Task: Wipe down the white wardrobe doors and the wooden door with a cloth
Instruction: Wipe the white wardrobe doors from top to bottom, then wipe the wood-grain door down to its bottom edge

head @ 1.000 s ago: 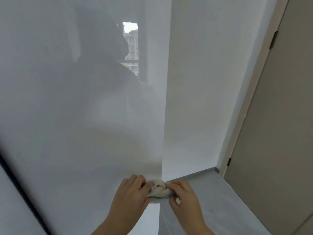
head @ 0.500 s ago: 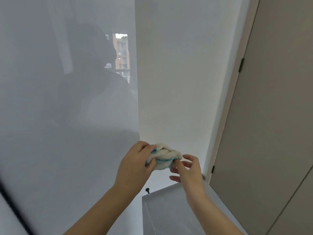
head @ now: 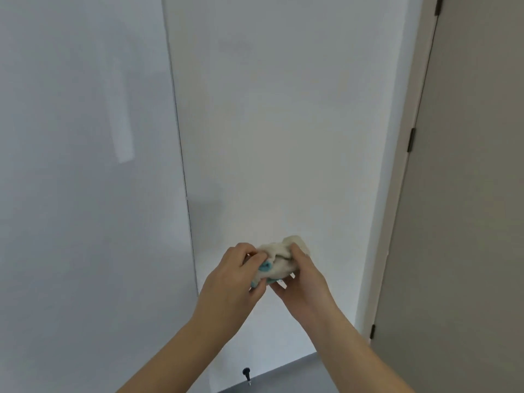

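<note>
hands have risen; left hand [head: 232,275] and right hand [head: 302,275] clamp the bunched cloth [head: 279,258], long axis sideways.

Glossy, smooth white wardrobe door [head: 85,194]; matt white side panel [head: 283,137]; matt, smooth taupe wooden door [head: 467,194]; soft, nubby cream cloth [head: 279,258] with teal trim.

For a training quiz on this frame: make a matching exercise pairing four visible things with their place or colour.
Things:
1. cloth
2. wooden door
3. wardrobe door
4. door hinge

Descriptions:
A. glossy white, far left
B. bunched between both hands
C. small, dark, on the frame edge
D. grey-brown, far right

Pairs: 1-B, 2-D, 3-A, 4-C. The left hand and right hand both grip the cloth.
</note>
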Action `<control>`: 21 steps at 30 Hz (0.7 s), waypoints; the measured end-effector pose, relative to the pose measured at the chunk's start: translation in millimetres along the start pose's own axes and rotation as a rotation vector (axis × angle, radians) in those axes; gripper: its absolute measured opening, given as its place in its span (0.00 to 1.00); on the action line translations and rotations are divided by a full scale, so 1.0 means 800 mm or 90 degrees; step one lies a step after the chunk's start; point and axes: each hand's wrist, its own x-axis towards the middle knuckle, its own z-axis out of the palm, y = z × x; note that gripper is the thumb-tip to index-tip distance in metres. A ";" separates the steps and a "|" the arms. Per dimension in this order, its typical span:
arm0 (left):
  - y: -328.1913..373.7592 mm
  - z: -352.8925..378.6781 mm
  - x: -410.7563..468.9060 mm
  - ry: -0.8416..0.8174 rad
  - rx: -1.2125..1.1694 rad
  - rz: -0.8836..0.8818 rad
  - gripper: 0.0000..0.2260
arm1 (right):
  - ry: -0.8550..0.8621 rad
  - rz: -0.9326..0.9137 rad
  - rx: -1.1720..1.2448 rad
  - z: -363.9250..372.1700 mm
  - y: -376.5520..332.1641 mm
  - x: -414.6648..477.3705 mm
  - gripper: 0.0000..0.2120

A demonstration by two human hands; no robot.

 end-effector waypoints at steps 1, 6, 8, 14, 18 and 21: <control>-0.006 0.006 0.009 -0.002 0.018 -0.009 0.14 | -0.019 -0.001 -0.012 0.001 -0.004 0.017 0.13; -0.020 0.018 0.044 0.000 0.114 -0.067 0.20 | -0.067 -0.003 -0.039 0.012 -0.026 0.101 0.13; -0.019 0.019 0.058 0.020 0.172 -0.075 0.19 | -0.098 0.005 -0.047 0.018 -0.036 0.141 0.14; -0.019 -0.009 0.111 0.117 0.373 -0.110 0.14 | -0.219 0.052 -0.043 0.078 -0.061 0.223 0.13; -0.024 -0.052 0.140 0.111 0.515 -0.038 0.10 | -0.305 0.056 -0.023 0.141 -0.064 0.247 0.12; -0.025 -0.090 0.164 0.120 0.623 0.023 0.06 | -0.386 0.039 -0.002 0.196 -0.077 0.251 0.12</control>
